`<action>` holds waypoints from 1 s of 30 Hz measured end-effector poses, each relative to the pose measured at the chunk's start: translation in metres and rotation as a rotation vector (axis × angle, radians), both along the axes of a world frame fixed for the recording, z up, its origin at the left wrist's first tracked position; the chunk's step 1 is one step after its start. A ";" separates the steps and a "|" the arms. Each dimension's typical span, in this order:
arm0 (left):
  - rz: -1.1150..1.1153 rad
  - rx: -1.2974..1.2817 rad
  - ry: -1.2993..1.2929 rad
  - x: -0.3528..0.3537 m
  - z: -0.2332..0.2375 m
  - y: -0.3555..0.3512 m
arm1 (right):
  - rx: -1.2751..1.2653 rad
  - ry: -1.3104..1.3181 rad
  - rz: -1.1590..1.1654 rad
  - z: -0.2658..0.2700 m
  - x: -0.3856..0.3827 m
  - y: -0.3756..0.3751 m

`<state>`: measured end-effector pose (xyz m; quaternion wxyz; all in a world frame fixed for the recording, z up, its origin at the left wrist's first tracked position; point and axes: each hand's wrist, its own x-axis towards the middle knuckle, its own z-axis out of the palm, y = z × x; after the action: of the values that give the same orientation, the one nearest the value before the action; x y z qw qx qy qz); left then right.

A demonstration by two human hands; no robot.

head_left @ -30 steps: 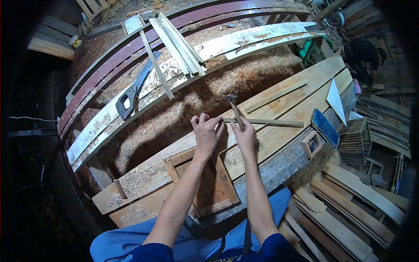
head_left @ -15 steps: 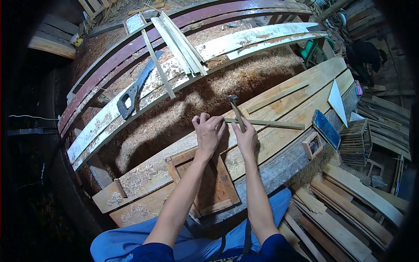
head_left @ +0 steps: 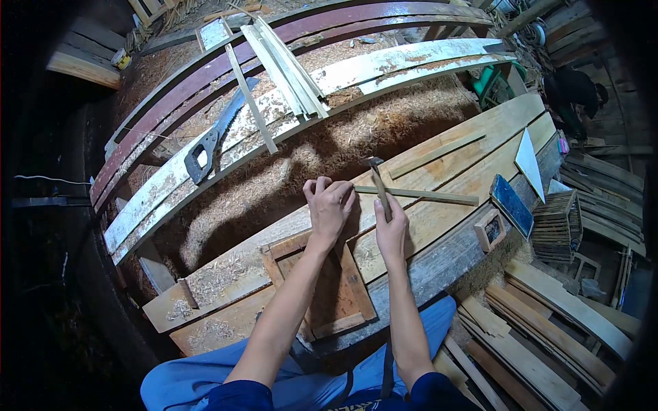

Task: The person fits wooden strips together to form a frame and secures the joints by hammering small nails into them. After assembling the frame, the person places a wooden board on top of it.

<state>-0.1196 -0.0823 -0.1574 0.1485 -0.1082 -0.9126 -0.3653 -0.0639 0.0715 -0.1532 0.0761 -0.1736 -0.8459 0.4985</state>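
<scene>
My right hand (head_left: 392,229) is closed around the handle of a hammer (head_left: 379,183), whose dark head points up and away. Just left of it, my left hand (head_left: 330,209) has its fingers bent and pinched at the left end of a thin wooden strip (head_left: 432,196), which lies across the plank bench (head_left: 418,222). Whatever else the left fingertips hold is too small to see. Below my left hand, a rectangular wooden frame (head_left: 360,291) rests on the bench, partly covered by my left forearm. A second strip (head_left: 439,155) lies farther back.
A handsaw (head_left: 205,154) and several strips (head_left: 277,65) lie on the white curved plank (head_left: 404,58). At right are a blue-topped block (head_left: 512,205), a small wooden box (head_left: 491,229) and a slatted basket (head_left: 556,225). A person in dark clothes (head_left: 576,89) is at the upper right.
My right hand and the hammer have shifted slightly right and toward me, away from my left hand. My left hand has barely moved.
</scene>
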 end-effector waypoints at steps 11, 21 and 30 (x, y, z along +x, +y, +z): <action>0.023 0.005 -0.003 -0.001 -0.003 0.000 | 0.038 -0.032 0.083 -0.024 -0.042 0.020; 0.031 0.034 0.000 0.000 -0.003 0.000 | -0.052 0.004 0.118 -0.024 -0.045 0.018; 0.046 0.098 -0.003 0.001 -0.001 0.000 | -0.063 0.015 0.125 -0.021 -0.042 0.017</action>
<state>-0.1185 -0.0821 -0.1588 0.1605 -0.0791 -0.8960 -0.4063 -0.1060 0.0880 -0.1744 0.0455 -0.1193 -0.8383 0.5300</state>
